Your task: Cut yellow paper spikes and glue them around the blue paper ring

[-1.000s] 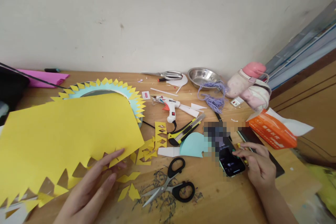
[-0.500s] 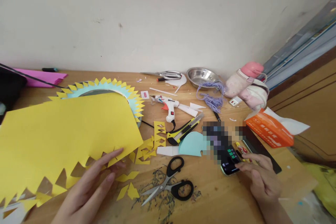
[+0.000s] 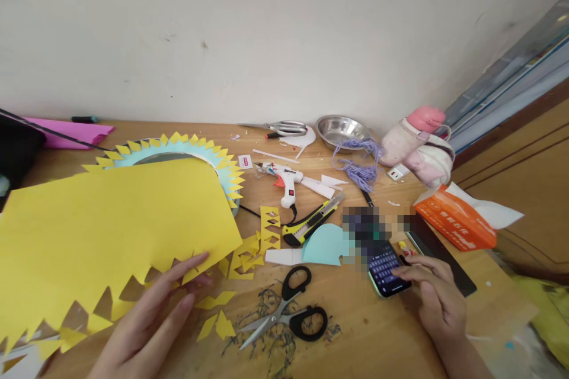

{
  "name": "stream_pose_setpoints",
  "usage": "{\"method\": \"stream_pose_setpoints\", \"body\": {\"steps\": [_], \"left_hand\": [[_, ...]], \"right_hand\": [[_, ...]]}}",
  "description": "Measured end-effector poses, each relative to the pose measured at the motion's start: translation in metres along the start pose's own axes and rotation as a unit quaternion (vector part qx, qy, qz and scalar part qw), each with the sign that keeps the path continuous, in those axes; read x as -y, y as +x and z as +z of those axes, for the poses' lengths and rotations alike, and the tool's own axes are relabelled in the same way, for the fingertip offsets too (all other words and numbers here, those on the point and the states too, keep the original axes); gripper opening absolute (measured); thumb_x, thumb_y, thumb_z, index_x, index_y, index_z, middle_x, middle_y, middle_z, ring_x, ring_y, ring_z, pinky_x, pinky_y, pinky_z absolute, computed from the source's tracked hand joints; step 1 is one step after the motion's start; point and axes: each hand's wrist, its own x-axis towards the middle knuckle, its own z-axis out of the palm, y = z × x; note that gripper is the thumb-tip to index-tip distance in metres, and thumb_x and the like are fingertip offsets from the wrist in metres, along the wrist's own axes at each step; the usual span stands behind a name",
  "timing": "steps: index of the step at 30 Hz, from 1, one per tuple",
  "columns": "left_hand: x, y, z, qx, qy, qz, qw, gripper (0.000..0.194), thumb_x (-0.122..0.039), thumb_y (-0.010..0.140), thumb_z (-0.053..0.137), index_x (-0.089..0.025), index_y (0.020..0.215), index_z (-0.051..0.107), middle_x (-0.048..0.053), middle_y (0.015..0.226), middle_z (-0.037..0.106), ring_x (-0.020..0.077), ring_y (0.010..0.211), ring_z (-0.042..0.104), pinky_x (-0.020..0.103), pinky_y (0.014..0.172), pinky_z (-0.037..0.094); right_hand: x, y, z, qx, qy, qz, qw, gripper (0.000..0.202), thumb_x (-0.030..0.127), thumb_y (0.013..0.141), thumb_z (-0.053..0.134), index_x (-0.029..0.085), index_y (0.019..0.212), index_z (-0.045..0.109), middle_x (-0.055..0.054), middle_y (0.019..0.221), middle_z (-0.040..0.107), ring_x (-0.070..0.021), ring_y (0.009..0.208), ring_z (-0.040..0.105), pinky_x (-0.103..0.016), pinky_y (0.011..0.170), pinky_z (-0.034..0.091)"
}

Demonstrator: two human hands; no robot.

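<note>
A large yellow paper sheet [image 3: 124, 213] with a zigzag-cut lower edge spreads across the left side. My left hand [image 3: 160, 308] is at its lower right edge, one finger on top and others partly hidden beneath, gripping it loosely. Behind the sheet shows a light-blue ring [image 3: 208, 157] with yellow pointed pieces around it. On the right, my right hand [image 3: 438, 296] touches the screen of a phone [image 3: 386, 275] with an outstretched finger; it holds nothing. An on-screen keyboard is lit; the phone's upper part is blurred out. Black-handled scissors [image 3: 278, 314] lie spread between my hands.
Yellow paper scraps [image 3: 244, 257], a utility knife [image 3: 311, 219] and a light-blue paper piece [image 3: 326, 244] lie mid-table. Farther back are a glue gun [image 3: 287, 180], a metal bowl [image 3: 342, 130] and purple yarn [image 3: 361, 172]. An orange tissue pack [image 3: 456, 219] and pink bottle [image 3: 411, 133] stand right.
The phone screen has switched from green icons to a keyboard. My right hand has shifted slightly left, its finger still at the screen. My left hand and the yellow paper look unmoved.
</note>
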Motion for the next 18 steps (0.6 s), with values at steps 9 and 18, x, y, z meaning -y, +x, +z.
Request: {"method": "stream_pose_setpoints", "body": {"steps": [9, 18], "left_hand": [[-0.017, 0.006, 0.002, -0.034, 0.0, 0.042, 0.999, 0.036, -0.044, 0.093, 0.058, -0.05, 0.128, 0.061, -0.009, 0.101, 0.081, 0.015, 0.092, 0.078, 0.019, 0.083, 0.056], [-0.009, 0.004, 0.001, -0.018, 0.012, 0.032, 0.999, 0.039, -0.043, 0.094, 0.056, -0.051, 0.132, 0.057, -0.009, 0.103, 0.08, 0.014, 0.096, 0.077, 0.016, 0.084, 0.054]], "right_hand": [[-0.001, 0.01, 0.011, 0.1, -0.101, 0.039, 0.989, 0.027, 0.028, 0.097, 0.039, 0.026, 0.113, 0.061, -0.003, 0.106, 0.074, -0.0256, 0.106, 0.062, -0.04, 0.084, 0.037], [-0.002, 0.006, 0.009, 0.081, -0.084, 0.036, 0.993, 0.024, 0.023, 0.096, 0.036, 0.028, 0.102, 0.06, 0.0, 0.092, 0.074, -0.025, 0.103, 0.062, -0.038, 0.082, 0.034]]}}
